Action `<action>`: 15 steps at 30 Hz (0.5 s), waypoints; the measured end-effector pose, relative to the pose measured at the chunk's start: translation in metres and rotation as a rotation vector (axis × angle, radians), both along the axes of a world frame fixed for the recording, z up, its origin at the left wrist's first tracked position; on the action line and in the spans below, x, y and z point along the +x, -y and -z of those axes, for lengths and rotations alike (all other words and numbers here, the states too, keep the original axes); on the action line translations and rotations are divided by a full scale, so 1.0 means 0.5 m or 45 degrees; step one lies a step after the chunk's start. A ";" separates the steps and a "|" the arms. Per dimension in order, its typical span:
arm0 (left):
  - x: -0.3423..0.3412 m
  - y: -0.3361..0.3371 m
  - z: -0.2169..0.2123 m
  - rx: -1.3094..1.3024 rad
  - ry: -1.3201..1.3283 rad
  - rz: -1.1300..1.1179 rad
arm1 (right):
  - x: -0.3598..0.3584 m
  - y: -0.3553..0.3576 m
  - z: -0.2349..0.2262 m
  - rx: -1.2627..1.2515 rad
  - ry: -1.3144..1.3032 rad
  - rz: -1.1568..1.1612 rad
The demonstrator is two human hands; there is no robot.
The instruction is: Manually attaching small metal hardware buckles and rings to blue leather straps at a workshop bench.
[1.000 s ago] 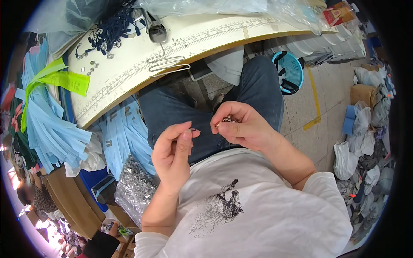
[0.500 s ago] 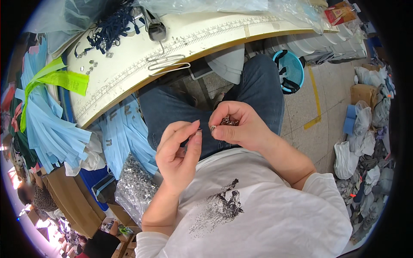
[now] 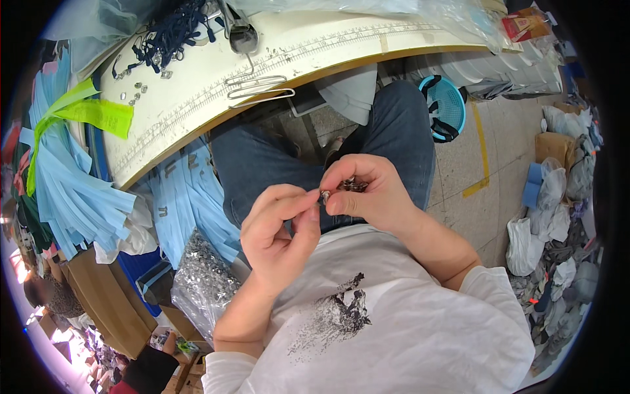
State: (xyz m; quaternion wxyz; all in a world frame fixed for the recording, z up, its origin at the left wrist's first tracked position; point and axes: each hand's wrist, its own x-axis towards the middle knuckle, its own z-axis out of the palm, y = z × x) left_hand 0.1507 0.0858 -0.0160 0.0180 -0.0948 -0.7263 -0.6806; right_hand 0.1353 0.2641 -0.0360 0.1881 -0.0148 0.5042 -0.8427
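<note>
Seated at a white worktable (image 3: 197, 98), both hands raised over the lap, above blue-jeaned thighs (image 3: 262, 164). Left hand (image 3: 279, 226) curled, thumb and forefinger pinched on a small silvery metal piece (image 3: 324, 196) held right at the fingertips of the other hand. Right hand (image 3: 364, 194) cupped and closed around a little cluster of dark metal parts (image 3: 354, 186), thumb tip pressed against the silvery piece; exact shape of these parts too small to tell. Hands touching at the fingertips, just in front of a white printed shirt (image 3: 367, 315). On the tabletop, near its curved wooden edge: a bent wire hook (image 3: 259, 88), a tangle of dark blue cords (image 3: 170, 36), a few scattered shiny bits (image 3: 134, 92). Hanging off the table's left side, pale blue fabric strips (image 3: 72, 190) tied with a yellow-green band (image 3: 92, 113). Below left, a clear bag of silvery pieces (image 3: 203, 282). On the floor to the right, a turquoise basket (image 3: 446, 105).
</note>
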 end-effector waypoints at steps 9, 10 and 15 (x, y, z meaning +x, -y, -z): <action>-0.004 -0.002 -0.008 -0.058 -0.046 0.024 | 0.004 0.000 -0.008 0.201 -0.125 0.004; -0.006 -0.003 -0.012 -0.098 -0.037 0.024 | 0.003 0.001 -0.007 0.223 -0.170 0.012; 0.005 -0.001 -0.013 -0.089 0.098 -0.018 | 0.000 0.000 -0.006 0.223 -0.158 0.041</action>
